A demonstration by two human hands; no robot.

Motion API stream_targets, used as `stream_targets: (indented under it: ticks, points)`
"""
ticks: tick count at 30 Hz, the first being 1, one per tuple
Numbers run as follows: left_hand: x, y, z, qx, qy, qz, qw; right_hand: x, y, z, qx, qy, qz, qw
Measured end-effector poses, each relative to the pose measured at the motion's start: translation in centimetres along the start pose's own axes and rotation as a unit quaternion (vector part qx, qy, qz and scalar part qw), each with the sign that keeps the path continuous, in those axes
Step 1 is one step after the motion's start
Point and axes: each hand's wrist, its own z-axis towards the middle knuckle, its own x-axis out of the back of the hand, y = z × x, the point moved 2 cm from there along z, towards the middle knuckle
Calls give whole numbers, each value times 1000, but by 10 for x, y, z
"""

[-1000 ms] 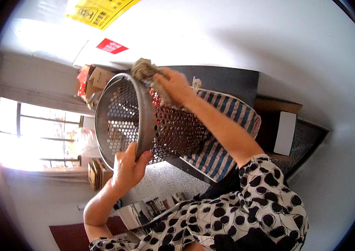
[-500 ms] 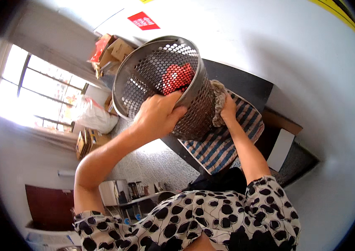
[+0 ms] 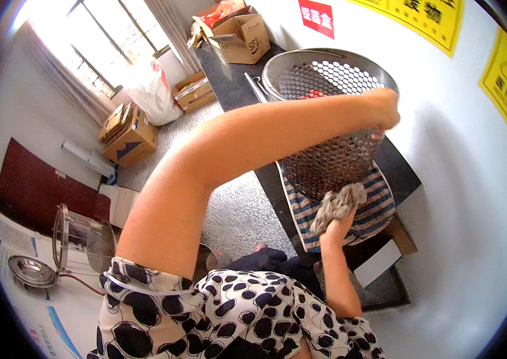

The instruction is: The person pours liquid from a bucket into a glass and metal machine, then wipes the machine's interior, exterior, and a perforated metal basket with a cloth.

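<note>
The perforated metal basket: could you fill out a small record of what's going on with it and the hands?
basket: perforated metal basket, tilted, over a striped cloth on a dark table
left hand: left hand grips the basket's far rim, arm across its mouth
right hand: right hand presses a grey rag to the basket's lower end
inside: something red, partly hidden
nearby: cardboard box

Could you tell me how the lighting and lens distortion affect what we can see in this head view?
Head view: the window at upper left is blown out by glare; the fisheye bends the wall and table edges, with a dark vignette around the rim; the left hand on the basket looks slightly soft; the right hand with the cloth is evenly lit, without harsh shadows.
</note>
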Motion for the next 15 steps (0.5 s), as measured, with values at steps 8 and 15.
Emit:
stream_targets:
  ticks: [8, 15]
  points:
    - [57, -50, -162, -157, 100, -214, 959, -60, 84, -67, -368, -319, 188, 853]
    - [2, -271, -359, -21, 290, -377, 880, -171, 163, -104, -274, -385, -142, 870]
